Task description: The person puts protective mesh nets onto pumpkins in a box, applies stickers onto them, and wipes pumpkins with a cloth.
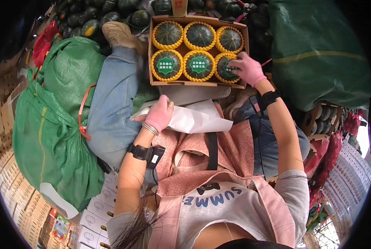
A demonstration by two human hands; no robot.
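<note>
A person's left hand [159, 113] grips a white sheet [200, 119] lying crosswise above the lap, while the nearer right hand [250, 69], fingers half-bent, hold unclear, touches the label [228, 71] on a squash [222, 66] ahead, in the box's [198, 84] near right corner.

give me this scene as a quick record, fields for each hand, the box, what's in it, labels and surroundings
left hand: pink-gloved, holding a white sheet
right hand: pink-gloved, fingers at the front-right squash's label
box: open cardboard box
contents: six dark green squashes, two rows of three, in yellow foam nets
labels: green labels on the front three
surroundings: green sacks either side, more squashes behind
</note>
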